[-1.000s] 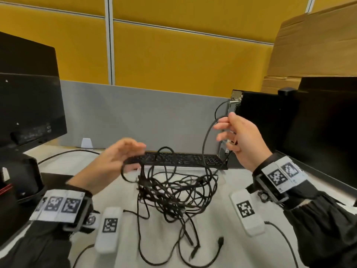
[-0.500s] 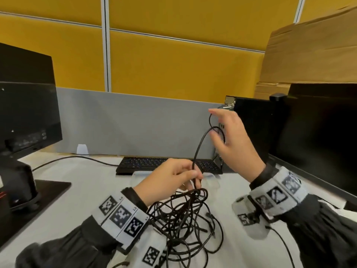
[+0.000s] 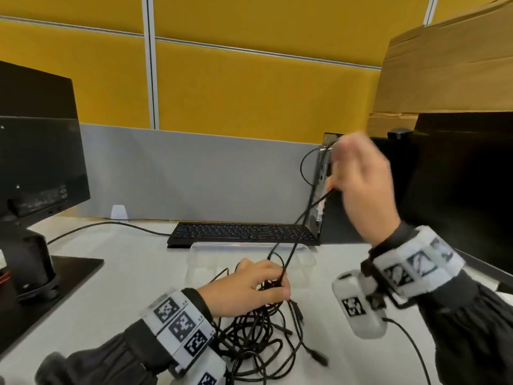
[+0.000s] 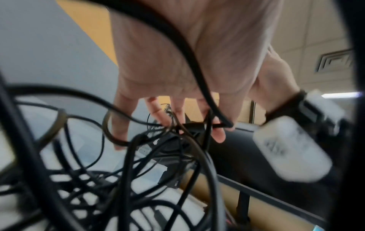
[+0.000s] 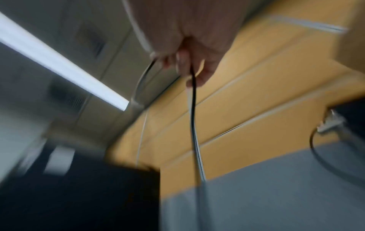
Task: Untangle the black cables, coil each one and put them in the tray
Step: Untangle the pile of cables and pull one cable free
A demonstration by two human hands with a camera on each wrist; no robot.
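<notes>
While the view is sharp only near the lower hand, these facts hold:
Left hand [image 3: 247, 287]: low on the desk, fingers curled over the top of the cable tangle [image 3: 258, 332], gripping a knot of strands.
Right hand [image 3: 361, 184]: raised above and beyond the left, blurred, fingers closed around one black cable [image 3: 298, 229].
Cable: runs taut and slanting from the right hand down into the left hand's grip.
Tangle: heaped under and nearer than the left hand.
Tray [image 3: 305, 259]: clear, lying just beyond the left hand, below the right.
Keyboard [image 3: 236, 234]: beyond the tray.
</notes>
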